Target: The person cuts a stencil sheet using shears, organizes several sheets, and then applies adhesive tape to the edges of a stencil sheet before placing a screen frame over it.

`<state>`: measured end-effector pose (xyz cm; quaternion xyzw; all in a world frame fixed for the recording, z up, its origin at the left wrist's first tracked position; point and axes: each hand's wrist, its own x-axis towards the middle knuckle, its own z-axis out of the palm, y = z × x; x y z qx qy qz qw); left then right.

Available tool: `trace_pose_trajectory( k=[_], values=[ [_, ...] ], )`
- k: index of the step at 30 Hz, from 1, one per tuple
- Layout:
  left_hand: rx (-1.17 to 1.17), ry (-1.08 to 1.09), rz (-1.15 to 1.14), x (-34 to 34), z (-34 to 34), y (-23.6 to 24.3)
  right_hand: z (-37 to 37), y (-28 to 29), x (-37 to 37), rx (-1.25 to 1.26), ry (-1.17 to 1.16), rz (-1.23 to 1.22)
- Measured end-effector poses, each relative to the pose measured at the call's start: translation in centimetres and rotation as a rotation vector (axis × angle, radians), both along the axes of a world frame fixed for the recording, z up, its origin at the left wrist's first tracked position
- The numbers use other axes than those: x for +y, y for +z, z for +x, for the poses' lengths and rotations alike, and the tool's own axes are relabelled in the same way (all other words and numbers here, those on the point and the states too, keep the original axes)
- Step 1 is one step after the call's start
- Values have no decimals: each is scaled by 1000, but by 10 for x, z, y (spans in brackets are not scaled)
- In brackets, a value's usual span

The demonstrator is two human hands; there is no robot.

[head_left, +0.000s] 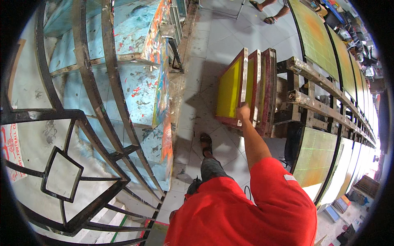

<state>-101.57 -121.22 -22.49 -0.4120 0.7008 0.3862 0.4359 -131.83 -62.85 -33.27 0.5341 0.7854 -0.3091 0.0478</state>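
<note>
My right hand (243, 111) is closed on the near edge of a screen-printing frame (231, 88) with a bright yellow mesh and a pale, worn rim. This frame stands upright at the front of a stack. Behind it, close together, are another yellow-meshed screen (255, 82) and a dark red frame (268, 94). My fingers are partly hidden behind the rim. No part of my left hand shows.
Blue paint-spattered steps (139, 90) and a black metal railing (94, 94) are on the left. To the right runs a long rack (324, 88) between rows of greenish printing boards (318, 153). Another person's feet (270, 19) are at the far end of the tiled floor (205, 53).
</note>
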Motion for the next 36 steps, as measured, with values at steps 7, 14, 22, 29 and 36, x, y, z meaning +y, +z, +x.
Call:
trace_pose_trajectory(
  k=[7,14,22,29,36],
  values=[
    [123,-72,42,-16,11,-2,-2,47,-54,414,110,-46],
    [626,-311,146,-49,-22,-47,140,239,-111,609,241,-139],
    [491,-399,418,11,-35,-28,428,418,-207,1025,-57,-412],
    [111,293,994,76,42,82,637,470,-274,1273,-154,-246],
    [238,243,1328,121,78,165,755,465,-289,1425,24,-188]
  ],
)
